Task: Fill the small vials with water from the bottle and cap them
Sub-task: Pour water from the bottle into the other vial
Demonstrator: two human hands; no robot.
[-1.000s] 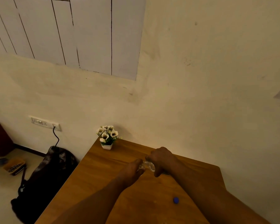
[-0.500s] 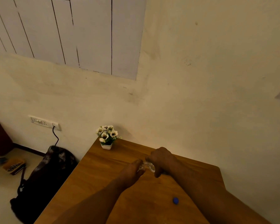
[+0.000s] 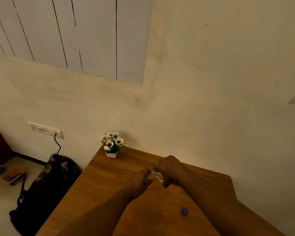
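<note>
Both my hands meet over the middle of the wooden table (image 3: pixel 109 188). My right hand (image 3: pixel 170 169) is closed around a clear bottle (image 3: pixel 158 178), of which only the neck end shows, pointing left. My left hand (image 3: pixel 140 182) pinches a small clear vial (image 3: pixel 149 176) held against the bottle's mouth. The vial is mostly hidden by my fingers, and I cannot see how much water it holds. A small blue cap (image 3: pixel 184 211) lies on the table between my forearms, nearer my right arm.
A small white pot of white flowers (image 3: pixel 112 147) stands at the table's far left corner against the wall. A dark backpack (image 3: pixel 46 188) leans on the floor left of the table, below a wall socket (image 3: pixel 46 129) with a cable.
Hands, bottle and vial stay pressed together in the same place. Only the camera view has shifted slightly.
</note>
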